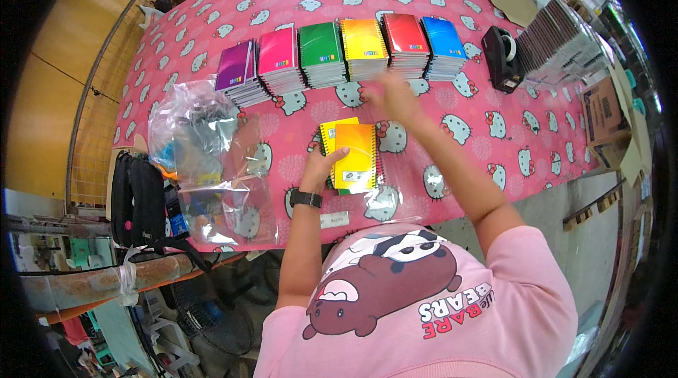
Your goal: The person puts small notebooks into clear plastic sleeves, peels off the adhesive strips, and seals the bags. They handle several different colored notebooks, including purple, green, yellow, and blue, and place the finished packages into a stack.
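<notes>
Notebook bundle (pixel 359 145): spiral-bound, coils showing at both sides, nearer the wearer than the stacks. Top cover yellow shading to orange, pale label near its lower edge; second yellow cover juts out upper left; green sliver below. Beyond, side by side, left to right: purple stack (pixel 238 71), pink stack (pixel 280 57), green stack (pixel 322 53), yellow stack (pixel 364 46), red stack (pixel 407 43), blue stack (pixel 443 46). All notebooks, covers up.

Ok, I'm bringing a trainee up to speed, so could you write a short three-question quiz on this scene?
1. Which of the person's hands holds the yellow-covered notebooks?
2. How many stacks stand in the row of coloured notebooks?
3. Which stack is nearest the black tape dispenser: (a) purple, (b) green, (c) blue?

Key:
1. The left hand.
2. Six.
3. (c), the blue stack.
</notes>
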Demonstrator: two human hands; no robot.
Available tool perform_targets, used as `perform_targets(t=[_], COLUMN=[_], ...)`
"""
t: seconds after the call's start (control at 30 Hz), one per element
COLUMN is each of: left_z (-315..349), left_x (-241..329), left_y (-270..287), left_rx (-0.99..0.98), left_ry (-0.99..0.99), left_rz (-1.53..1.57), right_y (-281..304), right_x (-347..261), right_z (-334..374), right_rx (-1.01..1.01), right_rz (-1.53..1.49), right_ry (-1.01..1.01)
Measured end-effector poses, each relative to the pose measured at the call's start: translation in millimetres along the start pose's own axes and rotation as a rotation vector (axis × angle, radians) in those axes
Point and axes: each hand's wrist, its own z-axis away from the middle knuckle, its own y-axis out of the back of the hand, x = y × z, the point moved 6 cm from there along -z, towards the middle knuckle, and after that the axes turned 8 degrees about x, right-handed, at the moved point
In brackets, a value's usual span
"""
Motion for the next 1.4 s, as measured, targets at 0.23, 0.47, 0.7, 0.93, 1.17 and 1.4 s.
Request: perform_targets(t=[0.23, 0.47, 0.7, 0.93, 1.17, 1.4], left_z=[-2.4, -4.0, 3.9, 5.4, 3.1, 1.9], left_x=[7.1, -8.1, 6.9, 9.3, 0.0, 3.6], left_y=[-9.5, 8.7, -2.1, -13.5, -0.3, -10.7], left_rx=[0.033, 0.005, -0.051, -0.009, 0.004, 0.028], left_ry=[-0.039, 0.117, -0.013, 0.000, -0.002, 0.052], left_rz=[-0.044, 0.198, -0.031, 0.021, 0.003, 0.127], right_y=[36.3, 64.3, -21.1, 85.7, 139.5, 5.4], right_x=[60.7, -41.4, -24.5, 127.9, 42.6, 11.6], right_z=[-61.6, -32.7, 23.6, -37.4, -10.9, 150.6], right_rx=[0.111, -0.015, -0.228, 0.189, 0.432, -0.354], right_rz=[0.649, -0.278, 0.045, 0.884, -0.266, -0.340], right_ry=[0.302, 0.048, 0.227, 0.138, -0.280, -0.709])
